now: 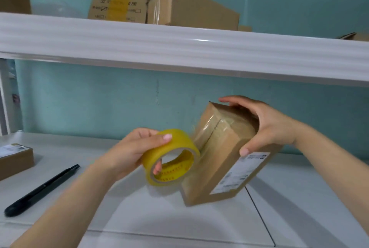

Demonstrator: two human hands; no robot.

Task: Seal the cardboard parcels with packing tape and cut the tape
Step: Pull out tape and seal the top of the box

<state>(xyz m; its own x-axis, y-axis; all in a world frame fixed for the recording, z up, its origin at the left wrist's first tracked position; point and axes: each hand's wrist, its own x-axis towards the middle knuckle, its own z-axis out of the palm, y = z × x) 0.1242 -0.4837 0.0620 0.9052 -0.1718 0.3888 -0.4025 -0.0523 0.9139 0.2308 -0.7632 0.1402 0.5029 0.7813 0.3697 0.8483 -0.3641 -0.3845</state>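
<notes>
Here left hand (131, 148) grips tape roll (179, 142); right hand (267, 126) clasps parcel (219, 148), label (239, 172) blurred.

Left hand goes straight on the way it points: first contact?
Likely the cardboard parcel, on its taped face. The left hand grips the yellow tape roll, which already sits about against that face, so the roll would meet it before the fingers. Depth is unclear.

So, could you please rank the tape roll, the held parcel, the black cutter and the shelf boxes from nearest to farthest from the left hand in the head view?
1. Tape roll, gripped in the left hand.
2. Held parcel, right of the roll.
3. Black cutter, on the table, left.
4. Shelf boxes, above.
</notes>
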